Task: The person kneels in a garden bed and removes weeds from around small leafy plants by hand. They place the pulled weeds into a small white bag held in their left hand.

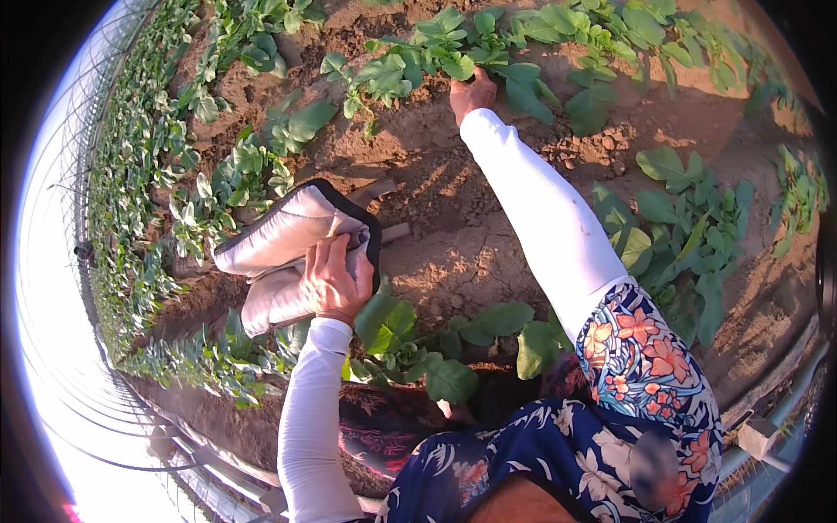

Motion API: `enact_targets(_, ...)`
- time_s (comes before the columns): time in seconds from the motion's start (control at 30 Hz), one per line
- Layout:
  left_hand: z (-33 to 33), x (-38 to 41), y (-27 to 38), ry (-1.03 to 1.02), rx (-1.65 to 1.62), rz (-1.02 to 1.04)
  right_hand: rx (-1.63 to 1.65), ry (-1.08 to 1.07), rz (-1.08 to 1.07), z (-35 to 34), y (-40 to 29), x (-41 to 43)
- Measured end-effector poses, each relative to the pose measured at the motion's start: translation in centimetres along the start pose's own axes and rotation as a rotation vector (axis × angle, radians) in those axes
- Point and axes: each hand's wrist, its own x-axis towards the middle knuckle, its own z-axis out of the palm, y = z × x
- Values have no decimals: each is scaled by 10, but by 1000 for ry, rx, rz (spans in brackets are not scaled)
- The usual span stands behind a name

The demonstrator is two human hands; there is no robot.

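My left hand (337, 278) grips a pale pink quilted fabric bag (288, 235) with black edging, which gapes towards the left; what it contains cannot be seen. At the upper middle my right hand (472, 95) reaches down to the base of a leafy green plant (444, 49) in a crop row. Leaves cover its fingertips, so whether they are closed on a stem is hidden. White sleeves cover both forearms.
Rows of leafy plants (144, 183) run along brown soil ridges. Leafy plants (693, 229) grow beside my right arm, others (418, 353) just below the bag. Pipes and a concrete block (757, 437) lie at the lower right. Curved hoops rise at the left.
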Motion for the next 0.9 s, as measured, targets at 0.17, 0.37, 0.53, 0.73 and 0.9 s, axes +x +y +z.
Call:
enact_targets(0.17,2,-1,-2,2,-6,12,302,-8,-30,0,6,-1)
enact_targets(0.37,0,3,0,3,-9,24,468,12,159,6,15,13)
enact_targets(0.53,0,-3,-2,-9,-11,-8,561,5,258,17,3,4)
enact_targets(0.73,-2,1,1,-21,-29,-6,585,30,170,26,13,14)
enact_targets(0.9,-2,-3,0,-28,-15,-18,603,24,267,34,5,7)
